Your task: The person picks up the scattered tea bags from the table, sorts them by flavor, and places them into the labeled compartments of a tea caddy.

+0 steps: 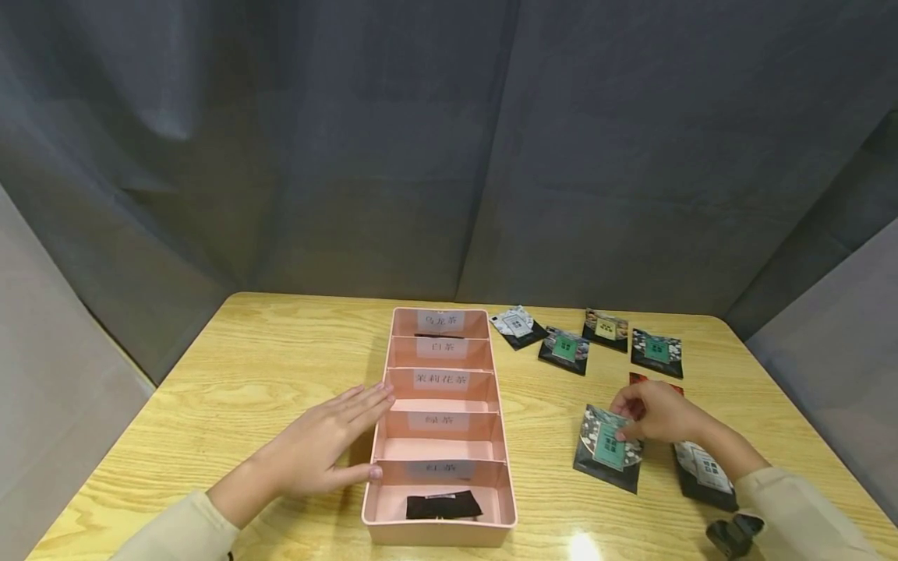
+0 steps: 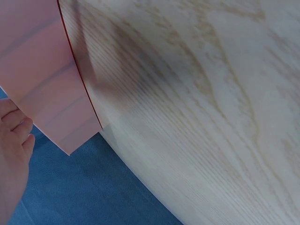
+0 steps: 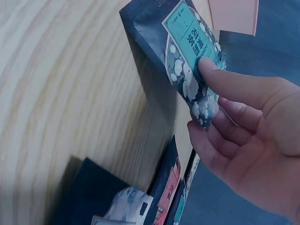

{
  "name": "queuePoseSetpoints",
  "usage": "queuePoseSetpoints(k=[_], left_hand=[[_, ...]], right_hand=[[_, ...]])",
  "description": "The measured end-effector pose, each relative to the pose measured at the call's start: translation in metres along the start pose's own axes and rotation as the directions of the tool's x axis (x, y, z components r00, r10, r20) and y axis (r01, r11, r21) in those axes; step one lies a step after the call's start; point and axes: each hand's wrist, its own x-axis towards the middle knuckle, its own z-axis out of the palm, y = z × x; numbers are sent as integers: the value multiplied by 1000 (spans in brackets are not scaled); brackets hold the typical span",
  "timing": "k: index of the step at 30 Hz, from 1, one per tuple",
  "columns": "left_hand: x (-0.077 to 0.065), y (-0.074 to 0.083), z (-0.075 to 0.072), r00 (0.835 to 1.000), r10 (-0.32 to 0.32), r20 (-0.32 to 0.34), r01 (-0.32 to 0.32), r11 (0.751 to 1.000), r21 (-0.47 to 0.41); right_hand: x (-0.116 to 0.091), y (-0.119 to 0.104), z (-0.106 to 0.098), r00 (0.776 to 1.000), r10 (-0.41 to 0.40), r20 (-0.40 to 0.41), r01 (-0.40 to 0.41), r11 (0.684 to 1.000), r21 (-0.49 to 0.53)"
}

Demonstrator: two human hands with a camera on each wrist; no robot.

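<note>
- Green-labelled packet (image 1: 607, 449): located to the right of the pink box (image 1: 438, 534), apart from it, over the near right part of the bench (image 1: 295, 351).
- My right fingers (image 1: 634, 393) pinch it by one upper corner, thumb on the printed face, the others curled behind. The right wrist view shows it tilted, its shadow beside it; whether a lower edge touches the bench I cannot tell.
- My left fingers (image 1: 361, 413) lie extended and close together, tips at the box's left rim; the thumb is spread away from them, its tip at the same rim farther forward, beside the nearest compartment. They grip nothing.
- Box: five compartments in a row, each with a paper label. A black packet (image 1: 445, 506) lies in the nearest one; a dark edge shows in the farthest, contents not identifiable.
- Near my right fingers: a red packet (image 1: 638, 379), partly hidden, and a white-labelled packet (image 1: 705, 471), partly under my forearm. Four more packets lie farther back on the bench, right of the box.
- Step in hand (judgement): picking up one packet; it is secured at the corner but not yet over the box.
- Next move (judgement): calls for a steady pinch, enough height to clear the box's right rim, and the packet's label read against the compartment labels. My left fingers are well placed to steady the box.
</note>
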Motion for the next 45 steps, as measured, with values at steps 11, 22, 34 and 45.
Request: queuePoseSetpoints(k=[11,22,34,45], left_hand=[[0,0,0,1000,-5,5,5,1000,4],[0,1,-2,1000,-12,10,12,1000,-3],[1,1,-1,1000,12,-9,-12,1000,2],[1,0,0,1000,19,-9,-19,1000,0]], right_hand=[[11,-4,-1,993,99,60,-108,978,176],[26,-13,-6,993,87,85,-104,970,219],[38,-31,-11,993,104,62,-114,974,198],[45,-45,-19,983,170,69,-183,943,280]])
